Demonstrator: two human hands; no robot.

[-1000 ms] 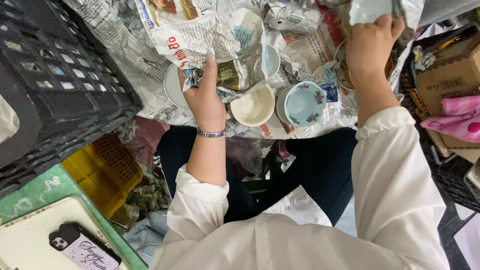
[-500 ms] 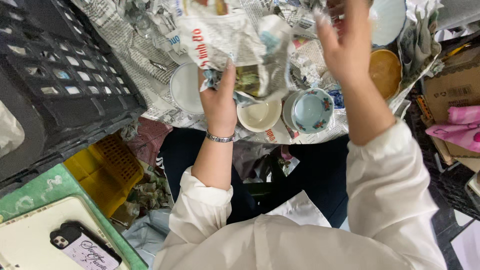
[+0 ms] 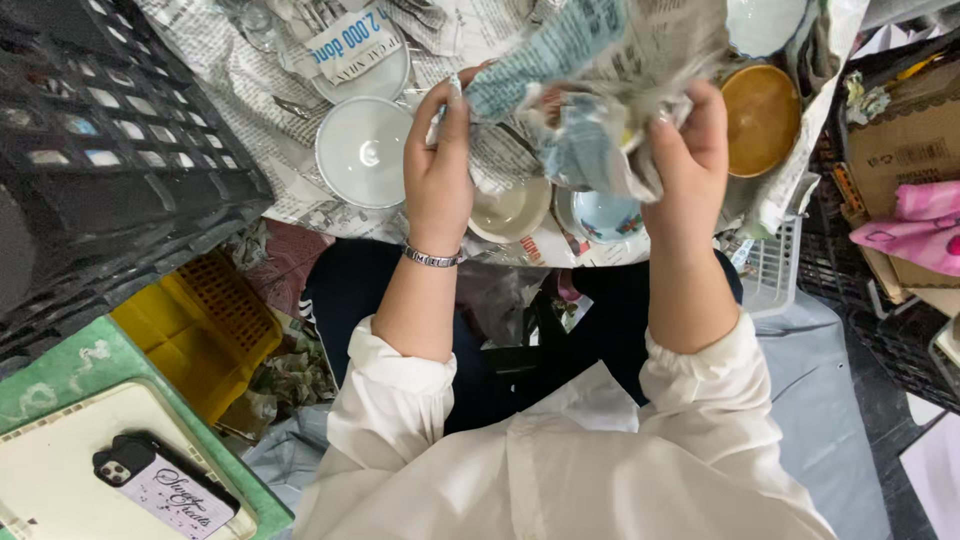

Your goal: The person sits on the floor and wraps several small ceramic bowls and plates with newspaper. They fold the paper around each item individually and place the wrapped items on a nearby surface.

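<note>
Item, upper centre of frame: crumpled newspaper bundle (image 3: 600,90), now lifted off the counter, your left hand (image 3: 440,170) and right hand (image 3: 690,150) both gripping it, wrapping under way above the bowls.

Both hands have drawn together at the upper middle of the frame: the left hand (image 3: 440,165) and right hand (image 3: 690,160) now jointly grip the crumpled newspaper bundle (image 3: 590,90), lifted above the bowls (image 3: 510,210).
</note>
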